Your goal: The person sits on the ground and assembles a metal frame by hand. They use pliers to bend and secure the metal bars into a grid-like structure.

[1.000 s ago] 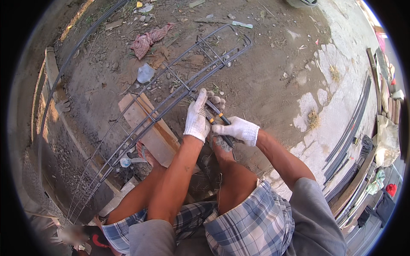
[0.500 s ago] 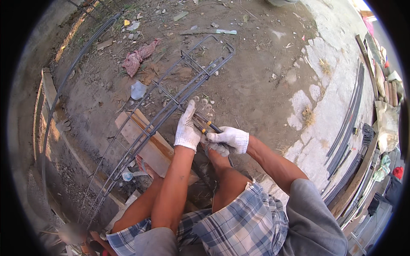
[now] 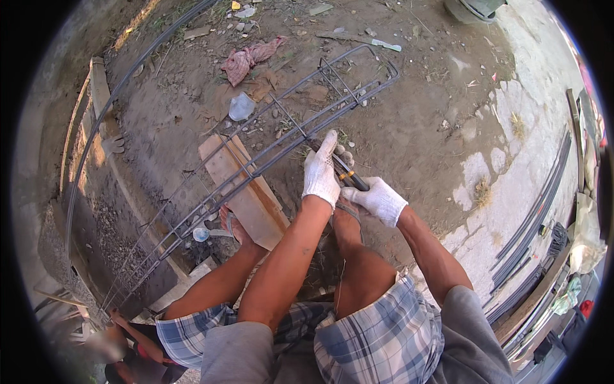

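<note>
In white knit gloves, both my hands work beside a long rebar cage (image 3: 258,168) that slants from lower left to upper right. My right hand (image 3: 378,200) is closed around the dark handles of pincers (image 3: 350,175) with yellow-orange bands. The pincers' head reaches a crossing of bars on the cage's near side. My left hand (image 3: 322,169) is around the front part of the pincers, thumb pointing up and fingers curled beyond it. Its palm hides part of the tool, and any tie wire there is too small to make out. A wooden board (image 3: 246,195) lies under the cage.
Another person (image 3: 137,342) is at the cage's lower-left end. A long curved bar (image 3: 96,128) runs along the left. A checked cloth (image 3: 251,59) and a plastic bag (image 3: 242,107) lie on the dirt. Bars (image 3: 534,214) lie along the right; a bucket (image 3: 472,9) stands at the top.
The scene has shifted rightward in view. My hands have brought the pincers up to the cage's bars, and the left fingers now curl more. More of the other person shows.
</note>
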{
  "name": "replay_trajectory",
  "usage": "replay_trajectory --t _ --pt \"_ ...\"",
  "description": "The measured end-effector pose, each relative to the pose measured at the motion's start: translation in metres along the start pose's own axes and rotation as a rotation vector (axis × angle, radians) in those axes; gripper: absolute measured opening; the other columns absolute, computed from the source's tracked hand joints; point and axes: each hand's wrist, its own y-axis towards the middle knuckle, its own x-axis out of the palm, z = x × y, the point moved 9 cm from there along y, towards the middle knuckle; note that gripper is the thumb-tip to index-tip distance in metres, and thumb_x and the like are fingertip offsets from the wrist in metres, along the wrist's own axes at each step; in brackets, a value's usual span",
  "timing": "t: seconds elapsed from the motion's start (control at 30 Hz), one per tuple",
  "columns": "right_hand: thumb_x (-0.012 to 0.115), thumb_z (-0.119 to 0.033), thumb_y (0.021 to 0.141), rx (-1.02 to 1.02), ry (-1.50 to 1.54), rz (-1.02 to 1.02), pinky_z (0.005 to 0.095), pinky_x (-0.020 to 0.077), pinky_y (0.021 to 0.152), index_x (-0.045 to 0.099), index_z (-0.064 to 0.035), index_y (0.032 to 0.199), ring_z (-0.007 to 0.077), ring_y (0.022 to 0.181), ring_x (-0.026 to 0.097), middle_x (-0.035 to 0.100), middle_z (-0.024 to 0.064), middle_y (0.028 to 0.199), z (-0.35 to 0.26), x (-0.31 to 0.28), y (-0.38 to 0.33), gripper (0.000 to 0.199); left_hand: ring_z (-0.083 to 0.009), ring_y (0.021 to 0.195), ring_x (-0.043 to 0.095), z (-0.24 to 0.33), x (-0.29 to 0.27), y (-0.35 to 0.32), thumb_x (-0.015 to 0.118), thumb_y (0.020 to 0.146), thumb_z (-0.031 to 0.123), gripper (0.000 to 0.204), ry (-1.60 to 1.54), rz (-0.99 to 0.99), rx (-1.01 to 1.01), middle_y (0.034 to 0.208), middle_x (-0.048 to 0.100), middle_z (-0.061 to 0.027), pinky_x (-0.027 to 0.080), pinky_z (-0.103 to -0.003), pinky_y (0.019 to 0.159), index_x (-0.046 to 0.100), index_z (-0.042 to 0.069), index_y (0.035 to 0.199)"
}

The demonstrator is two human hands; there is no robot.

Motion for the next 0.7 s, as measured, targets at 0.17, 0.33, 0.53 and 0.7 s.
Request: replay_trajectory --t 0.17,0.33,0.53,0.7 --pt "0.088 -0.037 0.092 0.009 0.242 -0.172 0.0357 0.0581 0.073 0.074 -0.0015 0.111 0.0146 0.081 0.071 0.075 0.0038 0.089 0.024 0.024 0.002 0.043 -0.0183 0.065 0.064 0.000 0.011 -0.016 0.073 0.104 0.039 0.030 0.008 -0.167 0.027 0.077 0.062 0.0000 0.063 -0.043 0.072 0.065 0.010 0.103" --pt "0.083 -0.039 0.084 -0.479 -1.064 0.770 0.0499 0.0599 0.077 0.062 -0.0033 0.133 0.0395 0.094 0.075 0.071 0.0215 0.105 -0.076 0.012 -0.064 0.064 -0.0154 0.058 0.057 0.002 0.018 -0.002 0.070 0.106 0.039 0.032 -0.208 -0.016 0.118 0.072 0.057 0.0008 0.060 -0.039 0.066 0.059 0.013 0.094" --pt "0.074 -0.034 0.104 0.092 0.776 -0.440 0.0312 0.0607 0.067 0.066 -0.0060 0.129 0.0140 0.081 0.073 0.075 0.0062 0.101 0.014 0.029 -0.013 0.039 -0.0225 0.071 0.069 0.012 0.011 -0.013 0.075 0.103 0.037 0.029 -0.026 -0.089 0.094 0.083 0.066 -0.0056 0.060 -0.041 0.067 0.064 0.011 0.110" --pt "0.068 -0.027 0.108 0.094 0.735 -0.276 0.0320 0.0603 0.071 0.064 -0.0066 0.139 0.0145 0.082 0.072 0.073 0.0040 0.100 0.055 0.059 -0.007 0.037 -0.0189 0.065 0.069 0.001 -0.038 -0.009 0.073 0.104 0.035 0.031 0.165 -0.076 0.149 0.088 0.069 -0.0057 0.059 -0.038 0.059 0.066 0.007 0.113"
